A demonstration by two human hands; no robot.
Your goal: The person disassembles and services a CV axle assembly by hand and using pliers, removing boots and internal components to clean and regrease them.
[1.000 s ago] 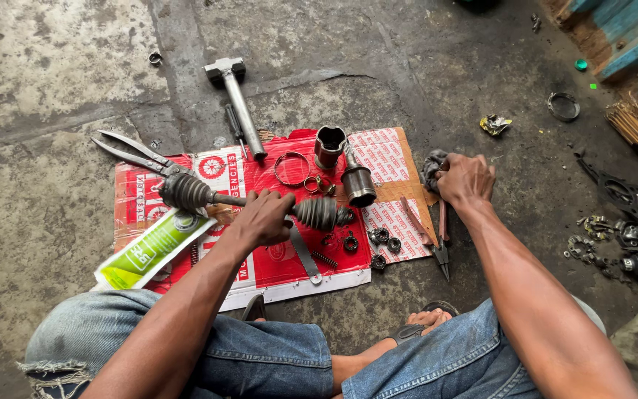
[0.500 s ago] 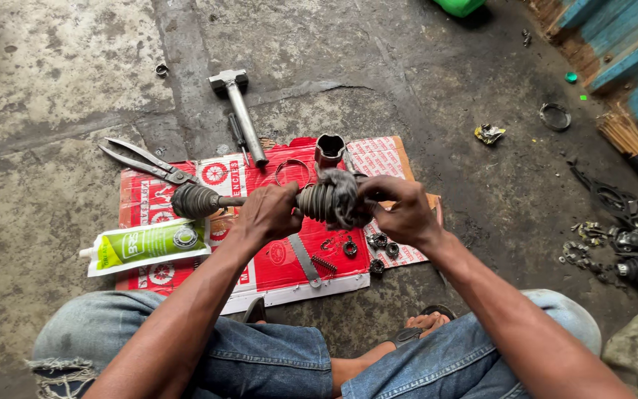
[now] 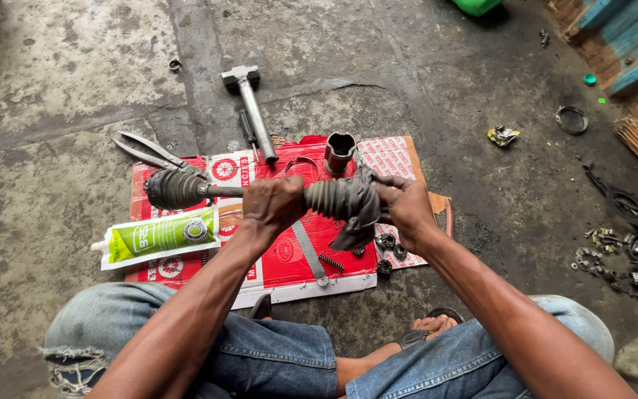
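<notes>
2 hands point(image 3: 337, 201) on axle shaft point(image 3: 223, 191)

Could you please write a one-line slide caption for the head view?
Left hand grips a drive shaft while right hand wipes its ribbed boot with a rag.

A rough, floor-level car repair workshop. The ground is stained, cracked concrete point(image 3: 68, 66), and work happens on a flattened red-and-white cardboard sheet point(image 3: 289, 258) spread over it. A hammer point(image 3: 249, 103), metal shears point(image 3: 153, 151), a green grease tube point(image 3: 160, 236) and small bearings point(image 3: 389, 247) lie about. Oily metal scrap point(image 3: 629, 236) piles up at the right edge, beside blue wooden boards point(image 3: 622, 44).
</notes>
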